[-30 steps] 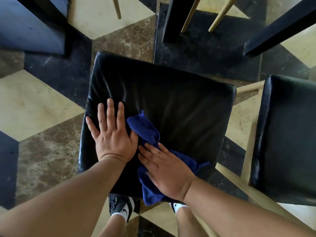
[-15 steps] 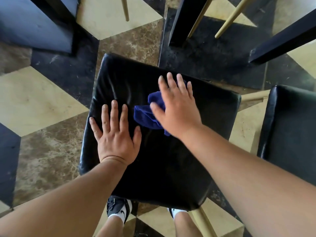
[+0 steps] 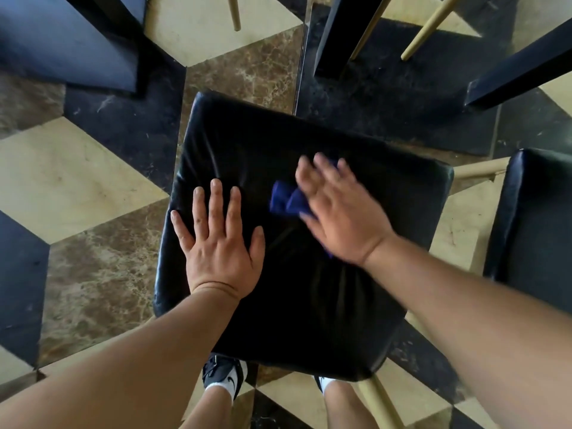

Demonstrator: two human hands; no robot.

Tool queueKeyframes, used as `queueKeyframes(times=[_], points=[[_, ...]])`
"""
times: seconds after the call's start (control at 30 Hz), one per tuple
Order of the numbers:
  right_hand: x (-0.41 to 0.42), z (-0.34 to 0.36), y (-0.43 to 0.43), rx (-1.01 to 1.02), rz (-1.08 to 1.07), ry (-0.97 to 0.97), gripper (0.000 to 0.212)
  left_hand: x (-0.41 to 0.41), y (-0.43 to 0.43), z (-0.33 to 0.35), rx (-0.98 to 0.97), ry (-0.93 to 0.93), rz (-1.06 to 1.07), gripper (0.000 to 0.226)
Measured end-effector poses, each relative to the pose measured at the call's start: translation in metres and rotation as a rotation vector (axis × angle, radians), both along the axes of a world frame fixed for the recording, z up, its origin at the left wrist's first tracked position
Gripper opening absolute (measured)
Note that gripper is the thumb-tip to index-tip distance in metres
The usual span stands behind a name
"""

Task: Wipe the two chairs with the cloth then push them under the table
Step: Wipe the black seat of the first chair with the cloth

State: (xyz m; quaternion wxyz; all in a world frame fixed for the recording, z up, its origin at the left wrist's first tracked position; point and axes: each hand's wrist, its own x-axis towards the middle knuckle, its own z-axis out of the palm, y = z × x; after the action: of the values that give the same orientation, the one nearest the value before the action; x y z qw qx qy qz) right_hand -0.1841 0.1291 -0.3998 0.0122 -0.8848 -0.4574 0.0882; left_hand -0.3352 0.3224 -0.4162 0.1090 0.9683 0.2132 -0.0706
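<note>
A chair with a black padded seat (image 3: 387, 212) stands right below me. My left hand (image 3: 219, 246) lies flat on the seat's left side, fingers spread. A blue cloth (image 3: 286, 202) sits bunched at the seat's middle, and my right hand (image 3: 337, 212) presses on it with straight fingers, blurred by motion. Most of the cloth is hidden under that hand. A second black chair seat (image 3: 538, 230) shows at the right edge.
Dark table legs (image 3: 335, 35) and a dark beam (image 3: 520, 69) stand beyond the chair, with pale wooden chair legs (image 3: 433, 23) among them. A dark panel (image 3: 68, 41) fills the top left. My feet (image 3: 226, 379) are under the seat's near edge. The floor is patterned tile.
My right hand swept the cloth from the seat's near edge up to its middle, then shifted a little to the right. My left hand has stayed pressed in place.
</note>
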Motion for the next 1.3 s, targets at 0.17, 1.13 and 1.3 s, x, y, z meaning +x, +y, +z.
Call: queueKeyframes(times=[0.17, 1.13, 1.3], points=[[0.014, 0.0, 0.021, 0.047, -0.241, -0.012, 0.071, 0.001, -0.002, 0.003, 0.002, 0.005, 0.004, 0.076], [-0.149, 0.007, -0.078, -0.023, 0.39, 0.252, 0.08, 0.002, -0.001, -0.002, 0.068, -0.029, 0.013, 0.077], [-0.024, 0.005, -0.063, -0.032, 0.062, 0.077, 0.077, 0.002, 0.0, -0.002, 0.062, -0.028, 0.013, 0.078]])
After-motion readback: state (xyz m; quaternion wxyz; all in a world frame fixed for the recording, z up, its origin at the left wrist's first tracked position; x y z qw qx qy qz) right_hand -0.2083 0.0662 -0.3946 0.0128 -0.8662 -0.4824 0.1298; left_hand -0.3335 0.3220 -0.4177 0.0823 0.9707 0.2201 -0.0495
